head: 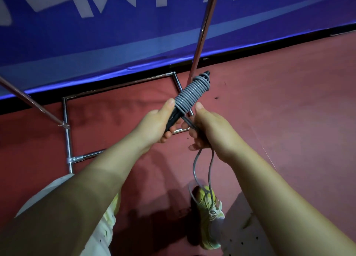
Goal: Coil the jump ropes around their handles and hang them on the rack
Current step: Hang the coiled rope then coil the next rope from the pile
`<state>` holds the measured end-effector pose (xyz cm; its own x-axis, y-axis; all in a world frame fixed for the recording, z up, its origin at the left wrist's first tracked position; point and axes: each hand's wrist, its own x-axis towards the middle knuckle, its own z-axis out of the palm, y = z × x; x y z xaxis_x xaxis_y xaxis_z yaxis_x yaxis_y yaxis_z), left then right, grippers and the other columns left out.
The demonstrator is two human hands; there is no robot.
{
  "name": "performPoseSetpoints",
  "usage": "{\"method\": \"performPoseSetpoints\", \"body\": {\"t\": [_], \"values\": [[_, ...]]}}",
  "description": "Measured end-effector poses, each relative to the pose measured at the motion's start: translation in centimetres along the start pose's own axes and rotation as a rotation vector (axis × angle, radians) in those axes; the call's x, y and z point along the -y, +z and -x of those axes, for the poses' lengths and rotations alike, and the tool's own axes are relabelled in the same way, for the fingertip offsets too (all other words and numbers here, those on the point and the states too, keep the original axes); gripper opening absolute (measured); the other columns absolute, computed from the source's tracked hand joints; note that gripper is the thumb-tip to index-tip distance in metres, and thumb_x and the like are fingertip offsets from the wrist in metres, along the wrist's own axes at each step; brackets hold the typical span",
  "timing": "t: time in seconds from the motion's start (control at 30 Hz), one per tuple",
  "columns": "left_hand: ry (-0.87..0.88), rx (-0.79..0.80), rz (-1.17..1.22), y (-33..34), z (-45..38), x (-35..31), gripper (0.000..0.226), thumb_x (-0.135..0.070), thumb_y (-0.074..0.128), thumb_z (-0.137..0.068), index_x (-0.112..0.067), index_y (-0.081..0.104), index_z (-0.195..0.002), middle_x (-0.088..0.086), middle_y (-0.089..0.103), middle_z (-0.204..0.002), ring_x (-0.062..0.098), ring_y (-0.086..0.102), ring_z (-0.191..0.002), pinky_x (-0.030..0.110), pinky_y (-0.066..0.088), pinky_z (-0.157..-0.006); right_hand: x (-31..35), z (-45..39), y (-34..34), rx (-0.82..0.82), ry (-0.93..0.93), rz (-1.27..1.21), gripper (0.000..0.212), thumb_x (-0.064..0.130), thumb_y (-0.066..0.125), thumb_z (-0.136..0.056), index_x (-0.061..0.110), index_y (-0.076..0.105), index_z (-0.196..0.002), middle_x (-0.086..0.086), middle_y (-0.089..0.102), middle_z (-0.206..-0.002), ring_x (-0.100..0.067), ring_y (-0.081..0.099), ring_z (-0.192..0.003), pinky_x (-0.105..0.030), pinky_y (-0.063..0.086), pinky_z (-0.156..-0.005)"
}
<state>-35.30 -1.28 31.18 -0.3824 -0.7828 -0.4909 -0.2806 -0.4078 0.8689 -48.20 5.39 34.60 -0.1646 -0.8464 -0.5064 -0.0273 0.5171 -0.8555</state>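
Presently, left hand (159,124): fingers curled round the black handles (174,118), thumb laid up along the lowest turns. Right hand (206,128): fingers closed on the loose rope (194,167) just beside the handles, thumb pointing up toward the coil.

Coil (189,93): grey, wound in close turns up most of the handles; black tip bare at the far end. Held in the air, tilted up and away, in front of a rack upright.

Loose rope: a doubled loop hanging from the right hand down toward the shoes (208,215). Judged: winding well advanced, a short tail left.

Rack (66,118): chrome tube base on the red floor (279,101), two slanting poles rising from it, blue banner (115,43) behind.

Handling note, as judgement: keep the tail taut, lay each turn touching the last, thumb pinning the coil; tuck the end so it will not spring loose before hanging.
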Motion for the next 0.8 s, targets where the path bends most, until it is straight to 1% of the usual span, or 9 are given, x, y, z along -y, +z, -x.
{"method": "performPoseSetpoints", "body": {"t": [0.07,0.13,0.2,0.27,0.4,0.53,0.6,0.7,0.8], "values": [[0.055,0.015,-0.091,0.0,-0.1,0.3,0.042,-0.051,0.04,-0.097,-0.019,0.058,-0.079,0.0,0.052,-0.067,0.011,0.043,-0.052,0.023,0.035,-0.05,-0.1,-0.1,0.3,0.024,0.04,-0.017,0.049,0.047,0.033,-0.101,0.015,0.059,-0.073,-0.001,0.043,-0.062,-0.013,0.043,-0.053,-0.047,0.057,-0.082],[0.097,0.082,-0.172,-0.1,0.0,0.5,0.037,-0.056,0.05,-0.086,-0.019,0.056,-0.086,-0.003,0.051,-0.071,0.011,0.043,-0.058,0.027,0.036,-0.056,-0.4,-0.3,0.3,0.022,0.026,0.031,0.048,0.049,0.032,-0.1,0.017,0.058,-0.075,0.001,0.041,-0.063,-0.006,0.039,-0.045,-0.041,0.057,-0.067],[0.117,0.15,-0.19,-0.4,-0.2,0.7,0.027,-0.047,0.058,-0.082,-0.022,0.054,-0.087,-0.012,0.052,-0.062,0.005,0.044,-0.054,0.026,0.036,-0.055,-0.6,-0.5,0.4,0.031,-0.019,0.1,0.044,0.049,0.033,-0.1,0.019,0.053,-0.074,0.002,0.037,-0.062,-0.007,0.03,-0.043,-0.029,0.036,-0.05],[0.112,0.196,-0.152,-0.7,-0.2,0.6,0.017,-0.033,0.065,-0.087,-0.022,0.052,-0.087,-0.018,0.052,-0.053,-0.001,0.045,-0.047,0.023,0.037,-0.052,-0.7,-0.6,0.4,0.031,-0.069,0.16,0.042,0.05,0.035,-0.099,0.021,0.048,-0.072,0.006,0.035,-0.059,-0.007,0.026,-0.045,-0.027,0.024,-0.048],[0.026,0.267,-0.027,-1.0,0.5,-0.1,0.022,-0.035,0.07,-0.078,-0.02,0.054,-0.083,-0.014,0.055,-0.053,0.003,0.049,-0.046,0.018,0.038,-0.047,-1.1,-1.0,0.3,-0.021,-0.177,0.254,0.042,0.05,0.039,-0.098,0.023,0.045,-0.066,0.013,0.037,-0.048,-0.001,0.03,-0.042,-0.027,0.024,-0.053],[-0.279,0.459,0.398,-1.6,1.2,-1.1,0.052,-0.059,0.039,-0.081,-0.015,0.067,-0.076,0.006,0.066,-0.068,0.014,0.059,-0.051,0.026,0.045,-0.057,-0.8,-0.8,0.0,-0.047,-0.26,0.205,0.05,0.054,0.034,-0.085,0.009,0.052,-0.073,0.006,0.041,-0.057,-0.007,0.033,-0.049,-0.03,0.027,-0.054],[-0.338,0.508,0.52,-1.6,1.3,-1.1,0.062,-0.058,0.029,-0.09,-0.013,0.068,-0.071,0.007,0.066,-0.067,0.015,0.059,-0.05,0.025,0.048,-0.054,-0.5,-0.4,-0.2,0.018,-0.301,0.115,0.042,0.047,0.034,-0.087,0.018,0.056,-0.068,0.01,0.042,-0.054,-0.004,0.035,-0.047,-0.024,0.029,-0.052],[-0.382,0.591,0.595,-0.8,1.7,-0.9,0.056,-0.056,0.034,-0.087,-0.015,0.069,-0.072,0.002,0.062,-0.065,0.011,0.052,-0.045,0.02,0.045,-0.049,-0.8,-0.4,-0.4,0.022,-0.326,0.171,0.038,0.047,0.032,-0.087,0.019,0.054,-0.073,0.014,0.046,-0.054,-0.001,0.039,-0.047,-0.019,0.03,-0.054],[-0.345,0.563,0.569,-0.4,1.8,-1.1,0.049,-0.053,0.034,-0.09,-0.019,0.067,-0.077,0.003,0.058,-0.065,0.007,0.039,-0.039,0.02,0.036,-0.046,-1.0,-0.5,-0.7,-0.042,-0.293,0.243,0.038,0.05,0.03,-0.091,0.019,0.045,-0.073,0.018,0.045,-0.05,0.001,0.039,-0.046,-0.016,0.029,-0.053]]}}
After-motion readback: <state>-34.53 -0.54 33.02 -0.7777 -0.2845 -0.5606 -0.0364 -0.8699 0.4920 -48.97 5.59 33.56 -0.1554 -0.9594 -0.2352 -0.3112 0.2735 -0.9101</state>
